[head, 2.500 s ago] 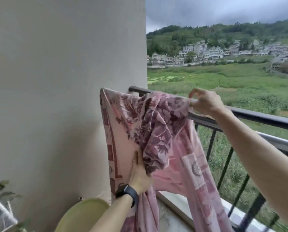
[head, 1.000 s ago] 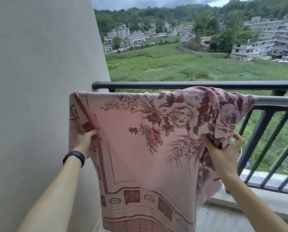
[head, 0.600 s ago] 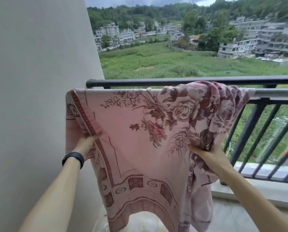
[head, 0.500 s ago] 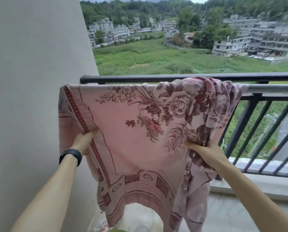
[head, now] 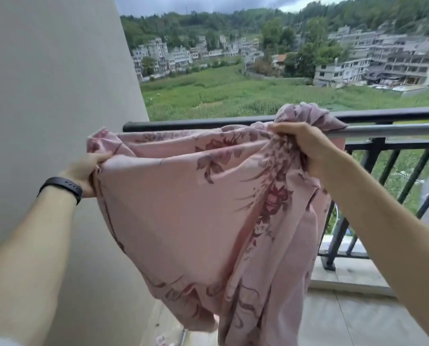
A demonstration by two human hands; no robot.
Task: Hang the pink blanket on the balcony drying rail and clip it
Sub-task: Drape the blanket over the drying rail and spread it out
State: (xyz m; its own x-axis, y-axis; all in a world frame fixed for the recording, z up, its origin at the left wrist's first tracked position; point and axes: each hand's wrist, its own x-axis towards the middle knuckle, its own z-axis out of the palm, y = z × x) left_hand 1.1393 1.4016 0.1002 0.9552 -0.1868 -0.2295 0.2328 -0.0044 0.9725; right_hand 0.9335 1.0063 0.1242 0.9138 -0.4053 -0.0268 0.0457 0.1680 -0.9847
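Balcony, overcast sky; green field and pale buildings beyond a black railing (head: 233, 122). A plain wall (head: 46, 96) closes the left side. A silver drying rail (head: 395, 130) runs just inside the black top bar.

I see the pink blanket (head: 196, 208) draped over the drying rail near the wall, its near side lifted toward the camera. Left hand (head: 86, 168), black band (head: 59, 184) at the wrist, is closed on the blanket's left edge. Right hand (head: 305, 143) is clenched on a bunched wad of cloth at the rail; a lump of fabric rides up on the black bar behind it. No clip visible anywhere in view.

Risks, as I judge them:
- Cloth is uneven. The right portion is gathered and heavy, hanging in a long twisted tail to the floor. If the right hand lets go before spreading it, that weight could drag the blanket along or off the rail.
- I cannot see how much hangs on the outer side. Too much there, and it may slide over the railing and drop.
- Unclipped, any gust could lift it.
- The trailing end may pick up dirt from the floor.
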